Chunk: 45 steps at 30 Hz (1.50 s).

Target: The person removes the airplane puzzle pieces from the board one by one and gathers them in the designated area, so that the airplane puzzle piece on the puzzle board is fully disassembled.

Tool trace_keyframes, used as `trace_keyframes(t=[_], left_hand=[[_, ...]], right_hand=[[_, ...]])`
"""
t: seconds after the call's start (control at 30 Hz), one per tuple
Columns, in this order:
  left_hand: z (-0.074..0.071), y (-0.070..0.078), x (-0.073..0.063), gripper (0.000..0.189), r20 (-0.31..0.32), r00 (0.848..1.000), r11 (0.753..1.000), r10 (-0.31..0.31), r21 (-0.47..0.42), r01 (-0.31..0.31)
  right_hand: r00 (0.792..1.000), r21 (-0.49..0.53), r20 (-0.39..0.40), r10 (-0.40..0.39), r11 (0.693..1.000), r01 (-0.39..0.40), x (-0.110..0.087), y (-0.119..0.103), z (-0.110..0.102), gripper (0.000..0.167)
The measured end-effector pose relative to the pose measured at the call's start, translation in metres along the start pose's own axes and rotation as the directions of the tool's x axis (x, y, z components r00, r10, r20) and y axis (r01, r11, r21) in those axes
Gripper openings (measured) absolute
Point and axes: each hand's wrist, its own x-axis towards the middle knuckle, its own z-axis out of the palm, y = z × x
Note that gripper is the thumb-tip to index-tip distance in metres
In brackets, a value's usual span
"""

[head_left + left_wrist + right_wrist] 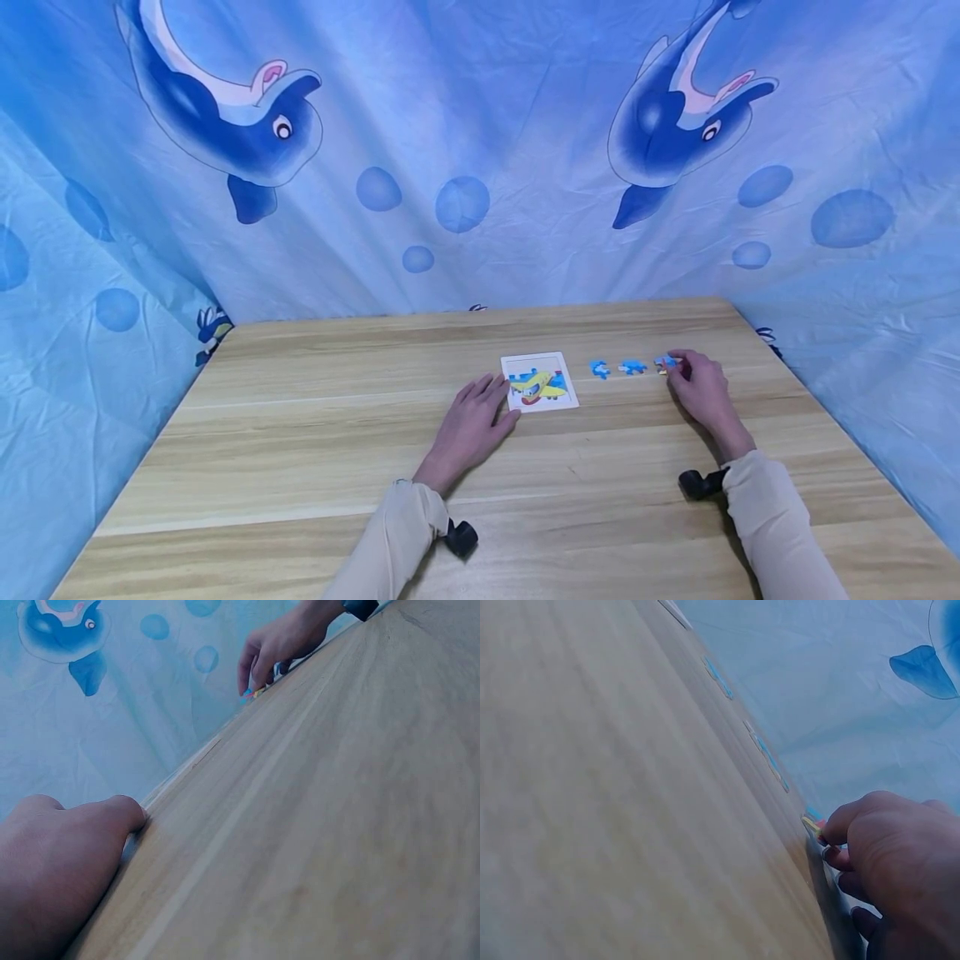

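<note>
A white-framed jigsaw puzzle (pixel 542 383) with a yellow airplane picture lies on the wooden table. My left hand (pixel 471 427) rests flat at its left side, fingertips and thumb on the frame's edge. To the right of the puzzle, two blue-and-white puzzle pieces (pixel 632 367) lie apart in a row. At the row's right end, my right hand (pixel 699 385) pinches a puzzle piece (pixel 812 823) with blue, yellow and red on it, low at the tabletop. The fingers partly hide this piece. In the left wrist view, the left thumb (pixel 124 814) lies at the frame's edge.
The wooden table (pixel 300 450) reaches back to a blue curtain (pixel 525 167) printed with dolphins and bubbles. Both wrists carry a small black camera (pixel 461 540) near the cuff. More curtain hangs along the left and right sides.
</note>
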Motion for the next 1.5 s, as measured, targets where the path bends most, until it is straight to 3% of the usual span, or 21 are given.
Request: trace_keyframes(t=[0.43,1.0,1.2,1.5], left_hand=[[0.0,-0.001,0.0,0.059,-0.007,1.0,1.0,0.007,0.0,-0.007],[0.002,0.0,-0.001,0.059,-0.004,1.0,1.0,-0.003,-0.005,0.003],[0.002,0.0,0.0,0.06,-0.002,1.0,1.0,-0.004,-0.005,0.004],[0.003,-0.001,0.001,0.06,0.0,1.0,1.0,-0.005,-0.006,0.005]], right_hand=[[0.999,-0.102,-0.009,0.04,0.994,-0.04,0.0,-0.001,0.005,0.033],[0.998,-0.09,-0.032,0.06,0.994,-0.063,-0.008,-0.002,0.008,0.035],[0.999,-0.062,-0.052,0.007,0.998,-0.01,-0.008,-0.008,0.007,0.033],[0.992,0.0,-0.036,-0.121,0.993,0.121,-0.005,-0.04,0.007,0.03]])
